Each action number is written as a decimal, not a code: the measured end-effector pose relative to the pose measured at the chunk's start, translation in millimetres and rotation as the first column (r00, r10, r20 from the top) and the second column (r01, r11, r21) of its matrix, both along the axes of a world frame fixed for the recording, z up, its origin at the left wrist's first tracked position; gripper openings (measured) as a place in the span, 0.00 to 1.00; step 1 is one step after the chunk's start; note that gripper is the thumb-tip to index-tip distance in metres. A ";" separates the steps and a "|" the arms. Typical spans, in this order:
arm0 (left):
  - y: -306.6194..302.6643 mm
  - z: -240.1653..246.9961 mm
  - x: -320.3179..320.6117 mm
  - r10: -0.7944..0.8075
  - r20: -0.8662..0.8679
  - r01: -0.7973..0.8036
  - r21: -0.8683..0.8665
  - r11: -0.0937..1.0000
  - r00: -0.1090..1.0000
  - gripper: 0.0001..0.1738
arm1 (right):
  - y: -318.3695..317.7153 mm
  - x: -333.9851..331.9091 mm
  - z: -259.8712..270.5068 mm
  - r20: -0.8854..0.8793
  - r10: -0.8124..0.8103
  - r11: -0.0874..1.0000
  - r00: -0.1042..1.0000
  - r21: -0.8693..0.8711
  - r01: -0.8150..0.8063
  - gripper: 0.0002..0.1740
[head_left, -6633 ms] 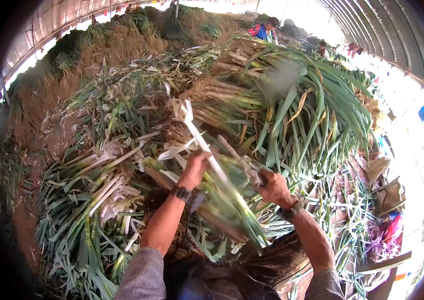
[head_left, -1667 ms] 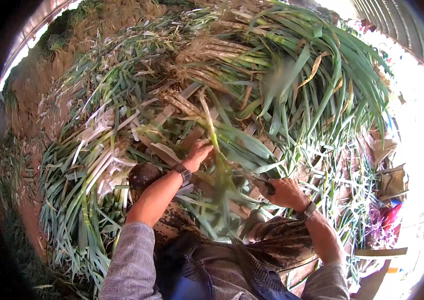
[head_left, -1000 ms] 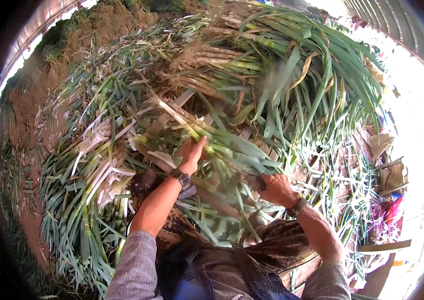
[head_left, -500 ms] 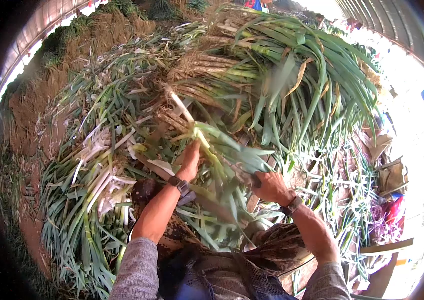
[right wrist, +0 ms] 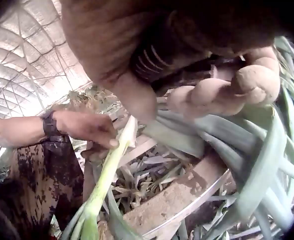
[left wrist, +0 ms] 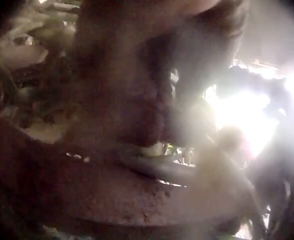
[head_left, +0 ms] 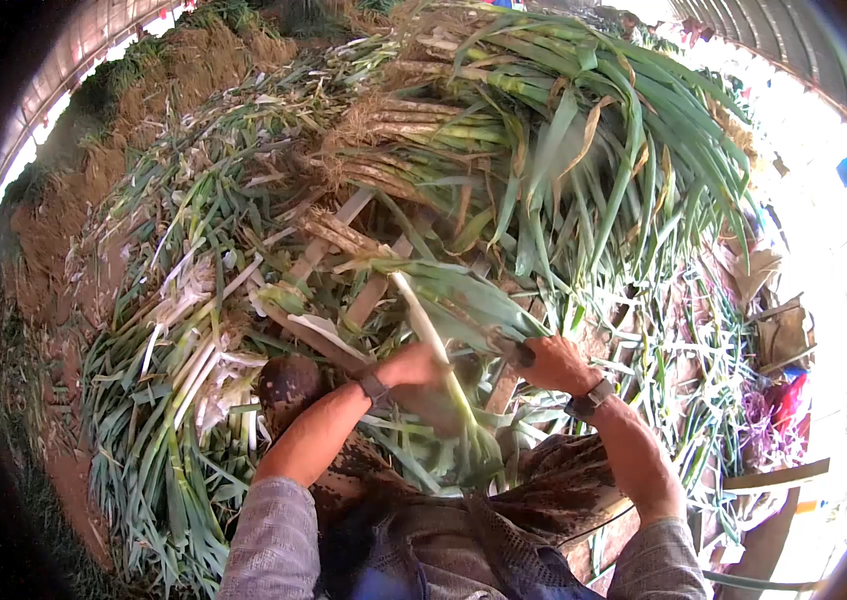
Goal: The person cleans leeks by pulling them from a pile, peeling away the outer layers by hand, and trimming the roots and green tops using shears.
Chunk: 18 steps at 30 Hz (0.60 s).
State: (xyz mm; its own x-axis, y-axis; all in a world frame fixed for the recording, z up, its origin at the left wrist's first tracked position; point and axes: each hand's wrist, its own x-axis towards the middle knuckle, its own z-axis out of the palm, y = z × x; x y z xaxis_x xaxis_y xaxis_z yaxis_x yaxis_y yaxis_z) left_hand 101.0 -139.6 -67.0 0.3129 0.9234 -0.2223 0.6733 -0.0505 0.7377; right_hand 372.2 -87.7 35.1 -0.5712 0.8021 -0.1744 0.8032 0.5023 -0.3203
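Observation:
My left hand (head_left: 419,368), blurred in the head view, holds a leek (head_left: 466,412) across its middle. The white end points up and away, and the green leaves hang towards the lap. In the right wrist view the thumb and fingers of that hand pinch the pale stalk (right wrist: 103,177). My right hand (head_left: 556,365) grips a tool with a dark, ridged handle (right wrist: 162,57), which looks like a knife; its blade is mostly hidden or blurred. Just beyond the hands, unpeeled leeks (head_left: 344,236) lie with their leaves (head_left: 479,300) towards the right hand. The left wrist view is dark and smeared.
A big heap of untrimmed leeks (head_left: 604,170) rises ahead and to the right. Pale-stalked leeks (head_left: 199,365) are piled on the left. Wooden boards (right wrist: 179,195) stand low before the knees, with leaf scraps around. Purple strings (head_left: 766,430) lie at far right.
Over the last half second my left hand has drawn the leek down towards the body and rightwards. Its stalk shows whiter than 1.7 seconds ago. My right hand stays nearly in place with the tool.

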 end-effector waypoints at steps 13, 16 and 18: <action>40.6 -46.5 -47.8 0.607 0.327 -0.683 0.214 0.699 0.724 0.19 | -4.7 13.1 -8.3 0.137 0.169 0.982 0.976 0.066 -0.180 0.22; 40.8 -41.5 -44.5 0.746 0.434 -0.790 -0.116 0.602 0.505 0.18 | -5.5 2.8 -10.7 0.101 0.151 0.987 0.983 0.042 -0.156 0.27; 37.3 -46.8 -43.4 0.700 0.454 -0.737 -0.129 0.663 0.551 0.17 | -6.4 -3.4 -6.5 0.097 0.148 0.987 0.984 0.054 -0.154 0.24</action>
State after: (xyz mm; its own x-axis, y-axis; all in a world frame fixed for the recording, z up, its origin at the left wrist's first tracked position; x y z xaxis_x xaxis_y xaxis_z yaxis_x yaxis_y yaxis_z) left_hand 57.6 -102.4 -113.8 -0.4211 0.8903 -0.1733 0.1192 0.2437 0.9625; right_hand 368.9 -94.0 28.6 -0.6703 0.7186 -0.1855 0.7413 0.6365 -0.2129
